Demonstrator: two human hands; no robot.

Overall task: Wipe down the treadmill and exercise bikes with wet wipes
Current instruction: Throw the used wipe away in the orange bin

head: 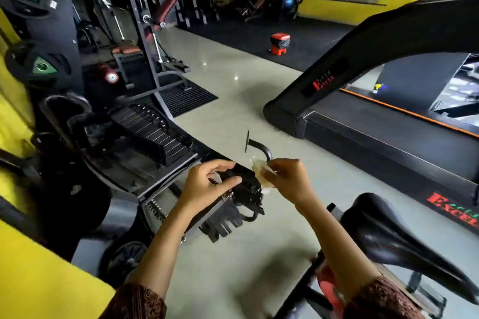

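Note:
My left hand [211, 182] grips the top of a black exercise-bike pedal [246, 194] with a strap cage, near the middle of the view. My right hand [286, 179] is shut on a crumpled white wet wipe [259, 169] and presses it against the pedal's right side, just below a curved black crank arm [261, 147]. The bike's black saddle [388, 235] sits at the lower right. A black treadmill [388, 122] with an orange-edged deck and red lettering lies on the right.
A weight machine with a stack of plates [153, 132] stands to the left. Weight discs [39, 67] hang at the far left. An orange and black bin [280, 43] sits on the dark mat beyond the pale floor [233, 85].

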